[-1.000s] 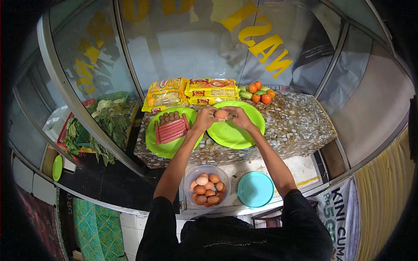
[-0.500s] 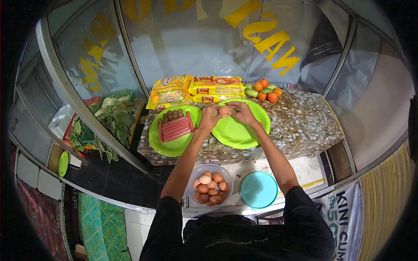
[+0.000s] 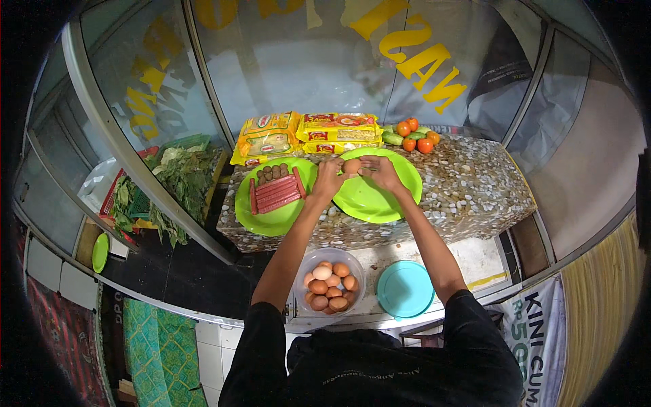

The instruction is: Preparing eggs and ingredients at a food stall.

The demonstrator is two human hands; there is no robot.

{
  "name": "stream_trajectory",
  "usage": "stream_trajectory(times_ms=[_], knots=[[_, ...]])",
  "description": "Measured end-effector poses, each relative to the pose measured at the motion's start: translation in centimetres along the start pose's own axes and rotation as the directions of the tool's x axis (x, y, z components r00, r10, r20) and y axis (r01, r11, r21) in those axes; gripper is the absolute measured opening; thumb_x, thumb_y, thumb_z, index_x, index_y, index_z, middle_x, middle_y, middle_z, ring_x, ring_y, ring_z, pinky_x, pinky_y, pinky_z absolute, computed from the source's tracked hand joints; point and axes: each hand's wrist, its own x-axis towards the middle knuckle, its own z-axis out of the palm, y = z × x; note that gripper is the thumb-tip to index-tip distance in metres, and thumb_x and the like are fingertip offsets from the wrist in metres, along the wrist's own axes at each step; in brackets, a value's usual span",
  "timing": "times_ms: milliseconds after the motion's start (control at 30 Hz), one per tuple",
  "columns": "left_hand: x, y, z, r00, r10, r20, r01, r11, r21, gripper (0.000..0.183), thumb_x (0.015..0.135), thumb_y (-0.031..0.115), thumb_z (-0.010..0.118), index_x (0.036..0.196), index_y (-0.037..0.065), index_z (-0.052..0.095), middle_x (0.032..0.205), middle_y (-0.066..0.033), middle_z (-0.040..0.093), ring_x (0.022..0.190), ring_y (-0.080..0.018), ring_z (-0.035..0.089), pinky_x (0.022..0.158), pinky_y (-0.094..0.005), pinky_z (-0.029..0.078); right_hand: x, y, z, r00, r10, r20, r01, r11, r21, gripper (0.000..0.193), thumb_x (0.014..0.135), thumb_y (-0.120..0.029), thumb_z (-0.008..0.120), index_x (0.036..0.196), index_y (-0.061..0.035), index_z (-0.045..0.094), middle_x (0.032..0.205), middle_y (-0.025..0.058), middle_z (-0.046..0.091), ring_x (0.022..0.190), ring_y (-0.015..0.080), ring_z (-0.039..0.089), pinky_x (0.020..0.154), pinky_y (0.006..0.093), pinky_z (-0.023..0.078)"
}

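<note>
A brown egg (image 3: 351, 166) is between the fingertips of both my hands, at the far edge of a lime-green plate (image 3: 371, 203). My left hand (image 3: 329, 178) closes on it from the left, my right hand (image 3: 382, 171) from the right. To the left, a second green plate (image 3: 268, 224) carries a row of red sausages (image 3: 279, 195) and a group of small brown balls (image 3: 272, 173). Nearer me, a clear tub (image 3: 300, 285) holds several brown eggs (image 3: 331, 288). Whether the egg touches the plate, I cannot tell.
Yellow packs of noodles (image 3: 339, 131) stand behind the plates, with tomatoes (image 3: 425, 145) and cucumbers (image 3: 392, 138) to their right. A turquoise lid (image 3: 405, 289) lies beside the tub. Leafy greens (image 3: 183, 176) fill baskets at left, past a metal frame post (image 3: 129, 156). Glass panes enclose the pebble-patterned counter (image 3: 475, 183).
The view has shifted slightly. Both hands still hold the egg at the plate's far edge, with little movement of the fingers.
</note>
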Motion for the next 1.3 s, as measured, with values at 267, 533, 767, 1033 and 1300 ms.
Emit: stream_trajectory(times_ms=[267,533,767,1033,1300], knots=[[-0.8,2.6,-1.4,0.992,-0.003,0.125,0.006,1.000,-0.023,0.043,0.064,0.018,0.081,0.095,-0.006,0.063,0.096,-0.0254,0.059,0.087,-0.0390,0.057,0.072,-0.0439,0.046,-1.8,0.1,-0.2,0.997,0.006,-0.071,-0.009,0.999,-0.040,0.051,0.074,-0.013,0.074,0.117,0.0078,0.054,0.113,0.0174,0.062,0.102,0.0232,0.061,0.090,0.0324,0.048],[-5.1,3.8,-3.2,0.994,0.104,0.019,-0.105,0.994,0.033,0.045,0.074,0.022,0.075,0.106,-0.005,0.060,0.101,-0.0219,0.062,0.089,-0.0325,0.061,0.076,-0.0382,0.050,-5.9,-3.8,0.5,0.996,0.013,-0.091,-0.025,0.991,-0.132,0.050,0.079,-0.022,0.070,0.116,0.0069,0.055,0.110,0.0186,0.062,0.103,0.0243,0.060,0.087,0.0343,0.048],[-11.5,6.9,-7.1,0.993,0.082,0.085,-0.069,0.988,-0.139,0.034,0.082,0.011,0.063,0.112,-0.003,0.058,0.113,-0.0211,0.059,0.106,-0.0336,0.056,0.090,-0.0372,0.044,-12.4,-8.0,2.2,0.984,-0.002,-0.180,-0.002,1.000,-0.022,0.044,0.079,-0.017,0.069,0.116,0.0037,0.057,0.108,0.0190,0.063,0.100,0.0242,0.061,0.085,0.0351,0.049],[-20.6,4.5,-10.3,0.942,0.049,0.331,0.052,0.956,-0.289,0.024,0.084,0.008,0.058,0.107,-0.001,0.060,0.105,-0.0148,0.063,0.093,-0.0285,0.062,0.078,-0.0328,0.051,-20.3,-6.6,9.8,0.996,0.080,-0.041,-0.076,0.992,0.105,0.034,0.080,-0.006,0.067,0.111,0.0042,0.058,0.103,0.0124,0.064,0.095,0.0159,0.061,0.083,0.0301,0.050],[-24.4,0.0,-8.3,0.845,-0.071,0.530,0.167,0.976,-0.136,0.034,0.082,0.004,0.054,0.115,0.001,0.057,0.109,-0.0209,0.060,0.100,-0.0359,0.059,0.084,-0.0378,0.048,-23.4,-2.2,16.7,0.990,0.102,0.099,-0.095,0.993,-0.075,0.042,0.073,0.002,0.066,0.114,0.0035,0.056,0.101,0.0168,0.062,0.091,0.0267,0.062,0.083,0.0326,0.050]])
